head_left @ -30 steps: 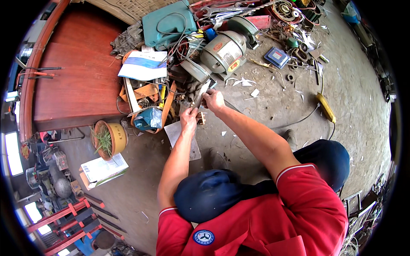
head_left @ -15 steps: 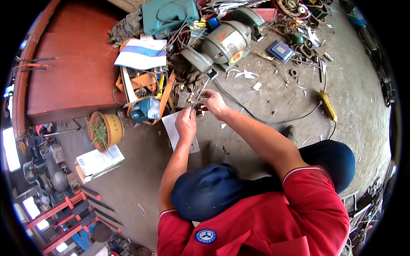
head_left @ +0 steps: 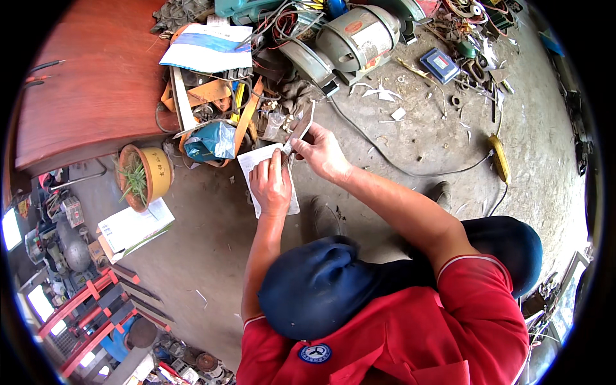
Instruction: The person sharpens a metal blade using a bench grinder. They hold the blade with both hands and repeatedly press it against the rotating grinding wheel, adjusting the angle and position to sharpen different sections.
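Head view: the left hand lies curled over a white paper sheet on the concrete floor, fingers closed on the lower end of a slim metal caliper, steadying it. The right hand pinches the caliper higher up, tilting it upward for a close look. An electric motor, a plant pot and a yellow plug lie around.

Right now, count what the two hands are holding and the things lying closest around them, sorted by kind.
Slim metal tool, gripped by the left hand and right hand: 1
White paper sheet: 1
Blue plastic bag: 1
Potted plant: 1
Grey motor: 1
Total: 5
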Demonstrator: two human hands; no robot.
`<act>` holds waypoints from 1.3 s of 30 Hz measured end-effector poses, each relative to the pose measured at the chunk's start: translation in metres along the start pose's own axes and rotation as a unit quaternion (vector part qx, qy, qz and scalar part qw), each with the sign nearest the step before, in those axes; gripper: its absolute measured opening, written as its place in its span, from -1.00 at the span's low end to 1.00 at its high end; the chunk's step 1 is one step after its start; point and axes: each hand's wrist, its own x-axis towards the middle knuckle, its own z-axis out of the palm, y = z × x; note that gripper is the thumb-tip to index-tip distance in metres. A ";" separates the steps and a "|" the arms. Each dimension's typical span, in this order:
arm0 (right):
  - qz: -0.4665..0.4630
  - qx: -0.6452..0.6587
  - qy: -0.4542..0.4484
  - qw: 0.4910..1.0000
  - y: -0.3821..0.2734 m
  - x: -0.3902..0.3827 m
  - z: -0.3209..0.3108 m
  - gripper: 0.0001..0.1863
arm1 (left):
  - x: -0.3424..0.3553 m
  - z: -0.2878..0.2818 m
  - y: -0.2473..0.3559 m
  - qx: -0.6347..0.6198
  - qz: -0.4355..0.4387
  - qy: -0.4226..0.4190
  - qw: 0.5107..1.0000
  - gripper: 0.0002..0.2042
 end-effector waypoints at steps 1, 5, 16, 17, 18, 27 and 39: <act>-0.013 -0.011 0.007 1.000 0.002 -0.001 0.003 -0.76 | -0.001 0.001 -0.001 -0.003 -0.001 0.001 1.000 -0.69; -0.072 -0.120 0.038 0.989 0.017 0.001 0.004 -0.68 | -0.009 0.013 -0.006 -0.039 -0.040 -0.022 0.998 -0.69; -0.010 -0.090 0.037 0.995 0.021 0.003 -0.001 -0.74 | -0.015 0.028 -0.007 -0.093 -0.068 -0.061 0.991 -0.72; -0.005 -0.084 0.043 0.996 0.023 0.004 -0.003 -0.74 | -0.015 0.030 -0.006 -0.099 -0.070 -0.070 0.990 -0.74; -0.001 -0.078 0.048 0.996 0.026 0.006 -0.006 -0.75 | -0.014 0.033 -0.006 -0.106 -0.074 -0.081 0.988 -0.75; 0.069 0.114 0.128 0.983 0.044 0.036 -0.037 -0.74 | 0.021 0.064 0.004 -0.216 -0.114 -0.144 0.959 -0.94; 0.063 0.096 0.164 0.980 0.044 0.071 -0.044 -0.77 | 0.038 0.091 0.001 -0.201 -0.188 -0.189 0.943 -0.79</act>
